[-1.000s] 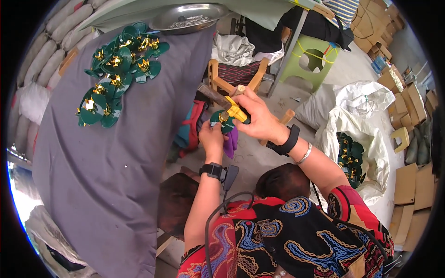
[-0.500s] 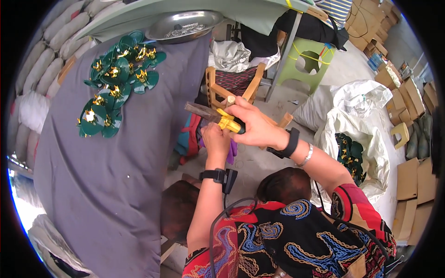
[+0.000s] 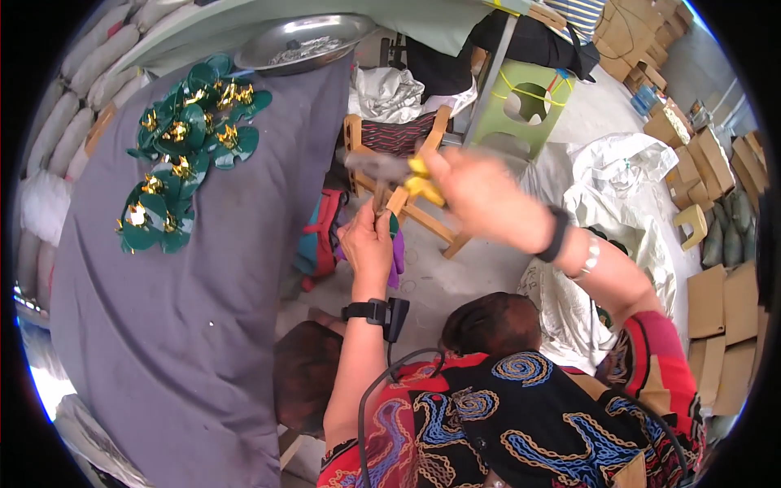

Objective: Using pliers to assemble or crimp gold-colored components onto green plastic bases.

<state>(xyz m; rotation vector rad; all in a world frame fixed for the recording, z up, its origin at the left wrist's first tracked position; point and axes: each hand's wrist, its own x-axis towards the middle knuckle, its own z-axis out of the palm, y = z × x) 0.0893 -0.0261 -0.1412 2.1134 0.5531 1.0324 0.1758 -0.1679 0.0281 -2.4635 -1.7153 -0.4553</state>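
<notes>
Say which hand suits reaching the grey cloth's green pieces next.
Likely left hand: closer to the green pieces. It looks occupied, but the right hand is farther, gripping a yellow-and-grey tool.

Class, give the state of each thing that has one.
Yellow-gripped metal tool: blurred, held in right hand.
Dark green piece: pinched by left hand, mostly hidden.
Glossy green-and-gold pieces: heaped on grey cloth.
Round silver metal bowl: holding small silvery pieces.
White woven sack: open.
</notes>
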